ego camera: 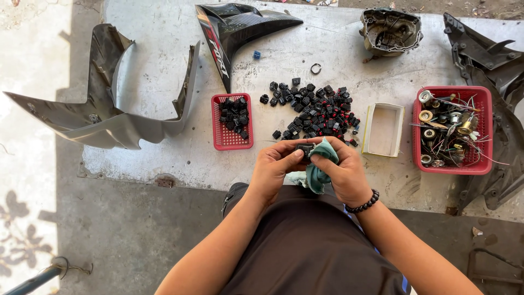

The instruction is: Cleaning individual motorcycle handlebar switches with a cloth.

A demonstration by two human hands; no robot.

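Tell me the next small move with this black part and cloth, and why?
Probably drop it in the small red basket. The left hand pinches the small black part, the right hand presses the teal cloth on it, and similar parts already sit there.

A grey fairing panel (109, 117), a black fairing (234, 27), and an empty cardboard box (383, 129) lie around.

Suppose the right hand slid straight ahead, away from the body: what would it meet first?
Probably the pile of black switches, just beyond the right hand; heights are hard to judge from above.
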